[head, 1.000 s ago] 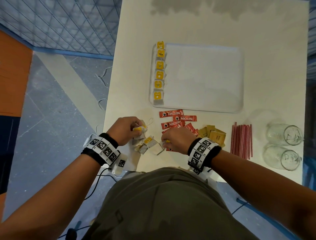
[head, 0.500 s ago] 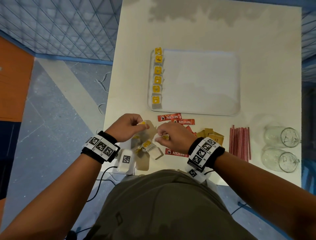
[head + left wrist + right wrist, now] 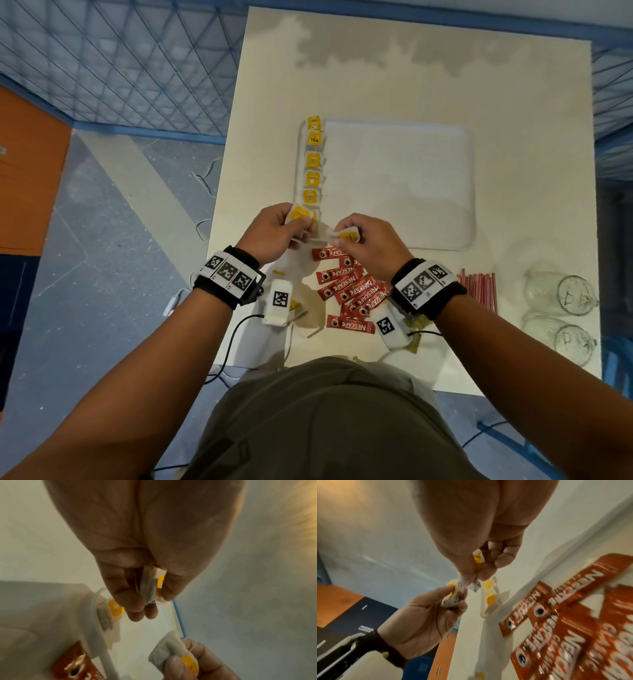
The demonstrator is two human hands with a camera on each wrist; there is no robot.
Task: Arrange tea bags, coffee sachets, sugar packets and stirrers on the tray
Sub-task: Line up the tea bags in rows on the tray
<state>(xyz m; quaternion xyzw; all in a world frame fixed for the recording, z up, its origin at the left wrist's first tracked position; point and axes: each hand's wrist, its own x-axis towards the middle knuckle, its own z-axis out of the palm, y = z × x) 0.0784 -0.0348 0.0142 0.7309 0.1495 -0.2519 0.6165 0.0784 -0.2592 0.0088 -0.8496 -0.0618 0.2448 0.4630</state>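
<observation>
A white tray lies mid-table, with a row of yellow-tagged tea bags along its left edge. Over the tray's near left corner my left hand pinches one tea bag, seen folded between thumb and fingers in the left wrist view. Just to its right my right hand pinches a second tea bag, also visible in the right wrist view. Red coffee sachets lie scattered below the hands. Red stirrers lie to the right. Tan sugar packets are mostly hidden under my right wrist.
Two clear glasses lie on their sides at the table's right edge. A loose tea bag peeks out by the left wrist camera near the front edge. Blue netting and floor border the table on the left.
Both hands have risen from the loose pile near the table's front and moved forward to the tray's near left corner, each carrying a tea bag.
</observation>
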